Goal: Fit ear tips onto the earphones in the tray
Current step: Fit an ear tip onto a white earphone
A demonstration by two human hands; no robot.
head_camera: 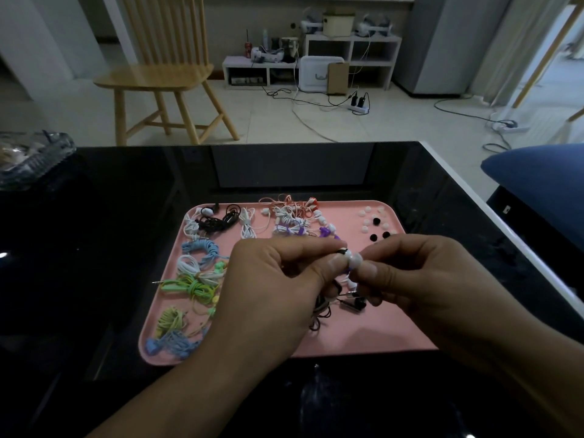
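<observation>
Left hand pinches an earbud between thumb and forefinger. Right hand pinches a white ear tip and holds it against the bud's nozzle. Both are raised above the middle of the pink tray, close together, probably so one hand steadies the bud while the other pushes the tip on. Whether the tip is seated cannot be told; the fingers cover the joint.

The bud's dark cable hangs below the left hand toward the tray; its second bud seems to lie there, half hidden by the right hand.

Loose tips, white and black, sit in the far right corner, within easy reach of the right hand. Bundled earphones in green, blue, white and purple line the left edge and far edge. Which already carry tips is too small to judge. The tray rests on a black table.
</observation>
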